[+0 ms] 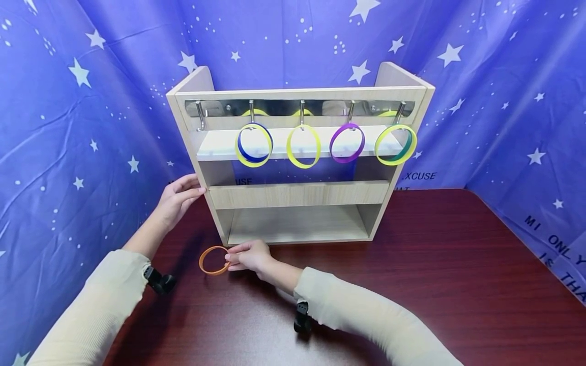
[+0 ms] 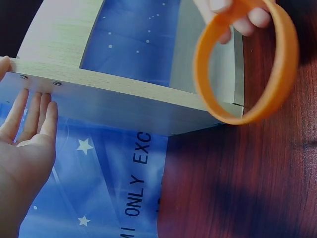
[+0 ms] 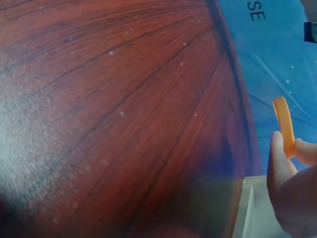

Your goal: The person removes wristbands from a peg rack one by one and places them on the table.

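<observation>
My right hand [image 1: 252,256] pinches an orange ring [image 1: 213,273] between thumb and fingers, just above the table in front of the rack's lower left corner. The ring [image 2: 202,74] looms large in the left wrist view, tilted. My left hand [image 1: 176,201] touches the left side of the wooden rack [image 1: 297,195]. Its fingers lie extended against the outer panel, and its thumb is at the front edge. Hooks line the rack's top; the leftmost hook [image 1: 200,116] is bare. From the others hang a yellow-and-blue ring [image 1: 238,145], a yellow ring [image 1: 290,147], a purple ring [image 1: 332,145] and a yellow-and-green ring [image 1: 378,147].
The rack stands at the back of a dark red wooden table [image 1: 439,284]. Below the hooks is a white shelf [image 1: 220,145]. A blue curtain [image 1: 284,40] with white stars surrounds the table. Each forearm carries a black wrist camera [image 1: 157,279].
</observation>
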Demonstrator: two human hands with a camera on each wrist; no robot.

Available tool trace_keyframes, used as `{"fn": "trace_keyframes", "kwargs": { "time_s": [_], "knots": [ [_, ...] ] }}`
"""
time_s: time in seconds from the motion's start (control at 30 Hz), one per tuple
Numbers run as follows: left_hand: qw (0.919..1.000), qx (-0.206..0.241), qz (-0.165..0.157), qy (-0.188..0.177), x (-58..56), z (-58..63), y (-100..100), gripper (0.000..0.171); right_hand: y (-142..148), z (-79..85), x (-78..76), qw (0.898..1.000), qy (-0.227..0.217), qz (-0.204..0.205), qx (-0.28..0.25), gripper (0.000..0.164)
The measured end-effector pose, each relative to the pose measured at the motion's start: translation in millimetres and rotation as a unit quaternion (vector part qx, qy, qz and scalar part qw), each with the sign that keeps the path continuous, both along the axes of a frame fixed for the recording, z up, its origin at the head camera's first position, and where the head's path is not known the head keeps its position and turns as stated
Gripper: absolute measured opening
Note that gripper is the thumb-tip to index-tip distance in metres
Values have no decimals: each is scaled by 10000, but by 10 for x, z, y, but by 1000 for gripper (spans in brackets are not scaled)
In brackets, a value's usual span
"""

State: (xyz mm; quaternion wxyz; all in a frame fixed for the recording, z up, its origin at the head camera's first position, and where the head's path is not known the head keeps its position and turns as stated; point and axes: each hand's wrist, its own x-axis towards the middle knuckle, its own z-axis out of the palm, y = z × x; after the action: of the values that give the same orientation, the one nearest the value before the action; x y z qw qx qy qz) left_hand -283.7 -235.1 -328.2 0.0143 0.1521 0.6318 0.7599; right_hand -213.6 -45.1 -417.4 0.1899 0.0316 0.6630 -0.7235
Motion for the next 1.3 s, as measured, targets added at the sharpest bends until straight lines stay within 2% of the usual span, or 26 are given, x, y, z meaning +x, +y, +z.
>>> {"fn": "trace_keyframes", "kwargs": {
  "time_s": [0.57,0.87,1.1,1.3],
  "knots": [
    [9998,-171,11,-81,28,-22,-6,28,-83,-201,119,9997,36,43,228,21],
    [9999,-129,-6,20,27,11,-6,28,-126,-200,100,9990,230,-154,352,20],
    [9999,-108,-39,40,28,8,-14,30,-134,-212,97,9964,321,-260,746,15],
    [9998,-163,-45,64,21,15,-14,30,-138,-198,107,9954,276,-264,880,13]
  ]
}}
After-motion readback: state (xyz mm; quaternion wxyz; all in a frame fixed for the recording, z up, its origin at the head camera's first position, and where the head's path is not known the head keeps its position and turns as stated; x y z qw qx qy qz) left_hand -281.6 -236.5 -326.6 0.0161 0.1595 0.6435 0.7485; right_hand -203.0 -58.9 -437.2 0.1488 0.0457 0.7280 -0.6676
